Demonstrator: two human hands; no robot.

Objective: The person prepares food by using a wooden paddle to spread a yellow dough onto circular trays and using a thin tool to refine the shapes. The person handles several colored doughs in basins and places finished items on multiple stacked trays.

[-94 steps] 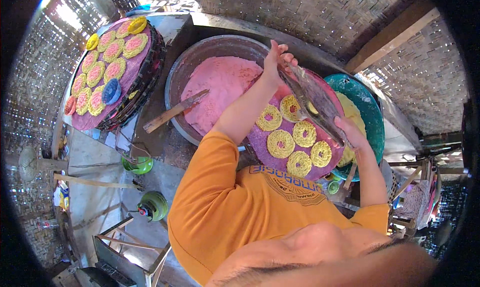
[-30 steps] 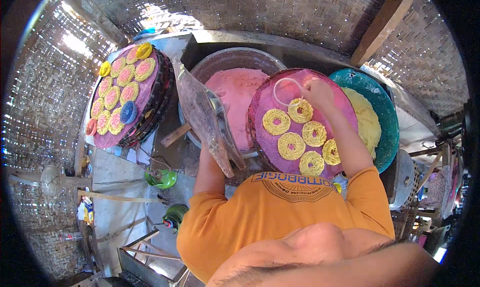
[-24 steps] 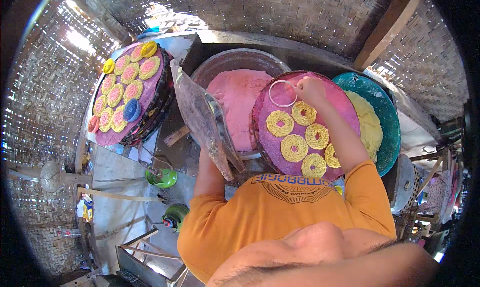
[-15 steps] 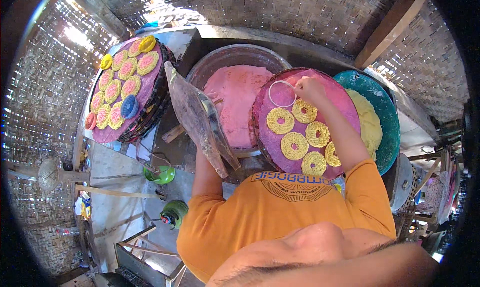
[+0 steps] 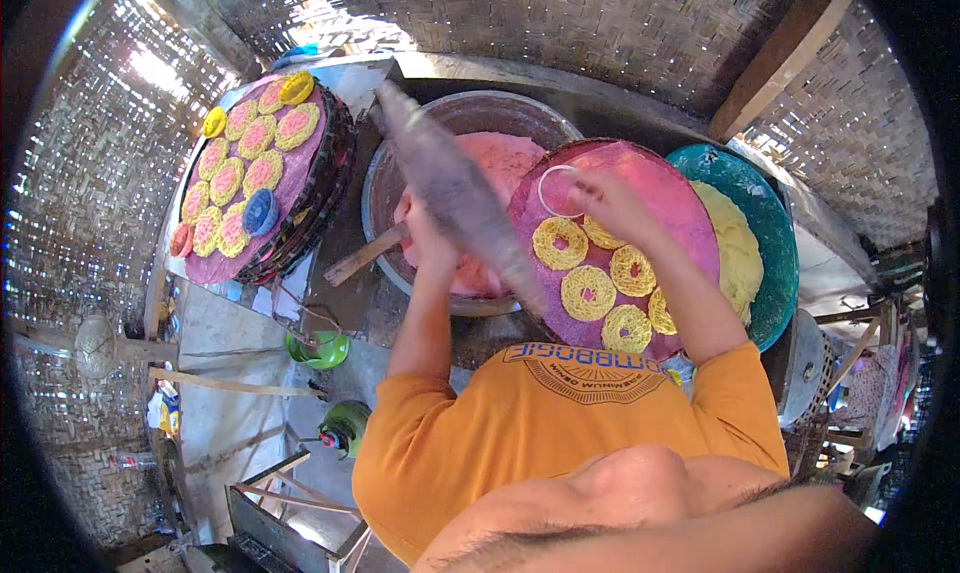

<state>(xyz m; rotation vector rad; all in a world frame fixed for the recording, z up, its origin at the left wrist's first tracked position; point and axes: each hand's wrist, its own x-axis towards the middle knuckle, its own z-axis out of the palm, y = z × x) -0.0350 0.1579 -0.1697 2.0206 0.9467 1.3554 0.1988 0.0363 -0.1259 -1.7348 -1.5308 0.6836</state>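
Note:
My left hand (image 5: 428, 235) is closed round a long wooden press (image 5: 455, 178) with tapered ends, blurred by motion. It slants over the basin of pink dough (image 5: 500, 158), one end reaching the near-left edge of the round pink tray (image 5: 660, 188). Over that tray my right hand (image 5: 608, 201) hovers beside a thin white ring (image 5: 543, 195), its slightly blurred fingers apart and overlapping the ring's right side. Yellow lacy dough rings (image 5: 588, 292) lie on the tray below, some partly hidden by my right forearm.
At the left, a stack of round trays (image 5: 308, 198) carries yellow-and-pink pieces, with a blue mould (image 5: 260, 212) and yellow moulds (image 5: 297, 88) on top. A teal basin (image 5: 783, 238) of yellow dough (image 5: 730, 243) stands right. A wooden stick (image 5: 365, 256) juts from the pink dough's basin.
My left hand has swung the wooden press up and right, over the pink dough. My right hand has shifted left and nearer me, while the white ring has barely moved.

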